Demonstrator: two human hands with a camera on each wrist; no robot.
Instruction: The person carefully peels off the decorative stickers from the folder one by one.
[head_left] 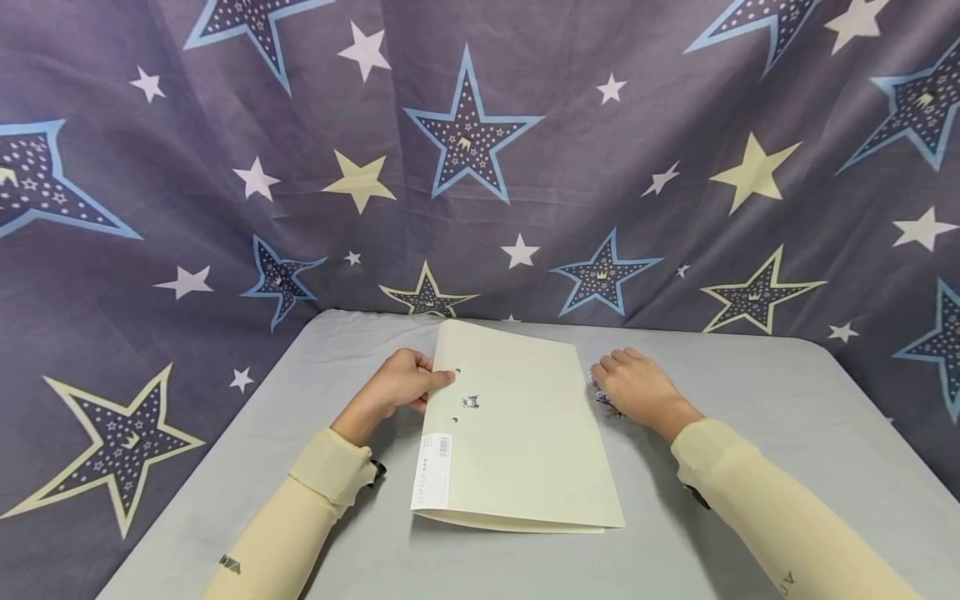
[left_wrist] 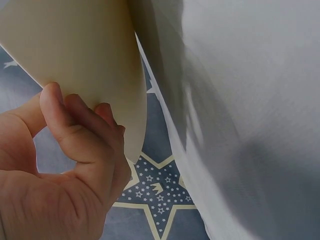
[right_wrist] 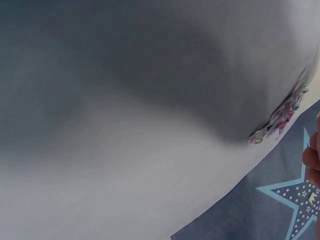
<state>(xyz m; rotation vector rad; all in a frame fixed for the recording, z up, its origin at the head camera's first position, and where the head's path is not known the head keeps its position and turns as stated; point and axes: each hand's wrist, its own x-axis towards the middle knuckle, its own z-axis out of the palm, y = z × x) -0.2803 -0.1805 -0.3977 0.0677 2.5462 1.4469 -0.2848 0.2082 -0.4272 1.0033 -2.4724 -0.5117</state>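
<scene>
A cream clip file folder (head_left: 525,425) lies in the middle of the head view, its lower edge slightly parted. My left hand (head_left: 405,383) grips its left edge, thumb on top; in the left wrist view, curled fingers (left_wrist: 82,120) lie against the cover's other side. On the cover sits a small blue-and-white figure (head_left: 470,402), between two small holes. Past the folder's right edge is my right hand (head_left: 637,387), fingers bent, over small colourful pieces (head_left: 606,402). The right wrist view shows these as a multicoloured heap (right_wrist: 282,115). Its fingertips are hidden in the head view.
A white label (head_left: 432,471) with a barcode is at the folder's lower left. Pale grey cloth covers the table (head_left: 757,400). Behind and beside it hangs a dark curtain (head_left: 525,208) printed with stars.
</scene>
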